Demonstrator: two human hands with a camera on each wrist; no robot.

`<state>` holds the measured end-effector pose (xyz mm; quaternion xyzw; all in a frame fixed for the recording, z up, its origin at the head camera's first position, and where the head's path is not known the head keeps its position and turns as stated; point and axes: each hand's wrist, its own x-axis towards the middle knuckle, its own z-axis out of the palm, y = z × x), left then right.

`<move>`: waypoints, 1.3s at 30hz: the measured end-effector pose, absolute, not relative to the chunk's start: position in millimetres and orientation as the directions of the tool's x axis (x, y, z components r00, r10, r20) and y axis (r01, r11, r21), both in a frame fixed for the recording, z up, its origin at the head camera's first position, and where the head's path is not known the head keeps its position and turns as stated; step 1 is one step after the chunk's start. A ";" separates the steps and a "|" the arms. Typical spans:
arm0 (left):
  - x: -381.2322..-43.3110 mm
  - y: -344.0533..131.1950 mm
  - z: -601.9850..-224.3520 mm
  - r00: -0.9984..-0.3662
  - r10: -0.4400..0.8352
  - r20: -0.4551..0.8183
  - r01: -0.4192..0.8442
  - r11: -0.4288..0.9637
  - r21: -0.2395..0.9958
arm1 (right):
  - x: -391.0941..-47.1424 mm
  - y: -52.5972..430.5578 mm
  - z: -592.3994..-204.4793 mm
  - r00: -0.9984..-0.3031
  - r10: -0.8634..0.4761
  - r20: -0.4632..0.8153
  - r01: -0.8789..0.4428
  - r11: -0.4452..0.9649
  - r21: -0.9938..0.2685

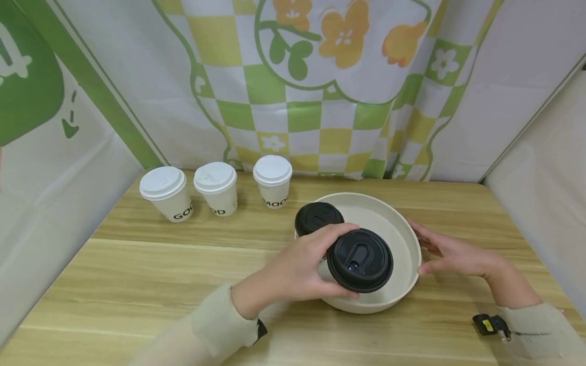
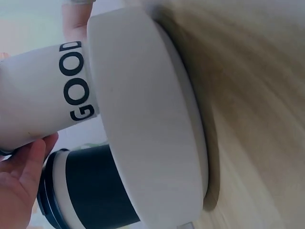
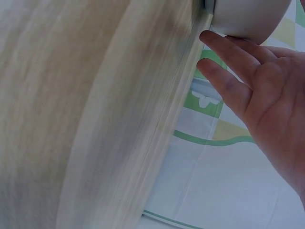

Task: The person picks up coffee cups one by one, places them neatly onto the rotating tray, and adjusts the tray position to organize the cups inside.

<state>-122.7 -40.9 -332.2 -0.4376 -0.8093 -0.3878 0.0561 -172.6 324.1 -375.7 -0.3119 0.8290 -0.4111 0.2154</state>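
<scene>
At the tray (image 1: 399, 244), my left hand (image 1: 302, 267) is holding the cup (image 1: 361, 259) in curled fingers, its base hidden from me; the second cup (image 1: 319, 217) is standing close beside it. My right hand (image 1: 458, 256) is touching the tray with loosely extended fingers. I'm fearing a sideways swing toppling the second cup, or uneven pressure sliding the tray.
</scene>
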 end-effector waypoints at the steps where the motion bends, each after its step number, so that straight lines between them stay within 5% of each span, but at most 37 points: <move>1: -121.5 -40.3 -332.7 -0.613 0.666 0.424 0.749 0.321 0.579 | -173.0 324.6 -376.3 -0.713 -0.694 -0.100 -0.339 0.466 -0.817; 16: -115.1 -36.2 -342.7 -0.710 0.608 0.355 0.661 0.403 0.633 | -172.3 324.9 -378.9 -0.707 -0.701 -0.092 -0.342 0.453 -0.823; 39: -109.9 -35.2 -353.5 -0.741 0.603 0.295 0.612 0.427 0.665 | -169.3 322.9 -373.0 -0.735 -0.669 -0.109 -0.359 0.520 -0.775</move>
